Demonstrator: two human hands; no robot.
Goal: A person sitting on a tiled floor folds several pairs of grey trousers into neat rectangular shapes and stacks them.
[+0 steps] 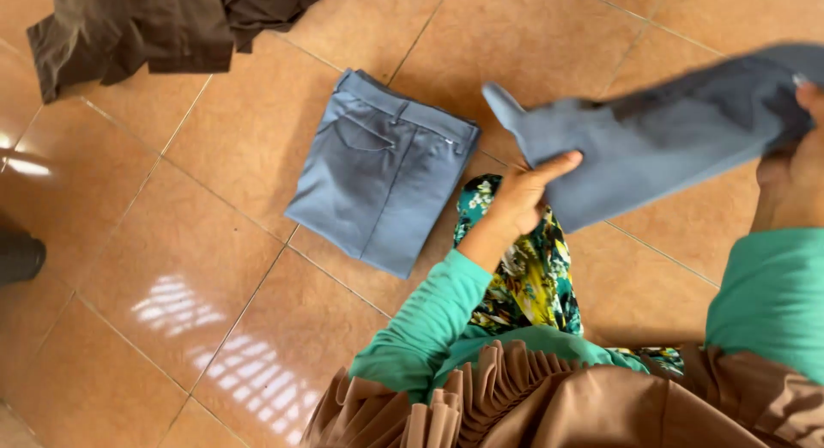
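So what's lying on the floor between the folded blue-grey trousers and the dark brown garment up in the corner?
Nothing: in the head view only bare tiled floor separates the folded blue-grey trousers from the dark brown garment.

Bare floor (172, 268) lies open left of folded trousers (382, 169).

Glossy terracotta floor tiles (172, 268) (window glare).

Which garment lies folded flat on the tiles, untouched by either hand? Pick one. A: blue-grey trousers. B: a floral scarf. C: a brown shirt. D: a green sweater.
A: the folded blue-grey trousers lie flat on the tiled floor, apart from both hands, while the left hand and right hand hold a second blue-grey garment up between them.
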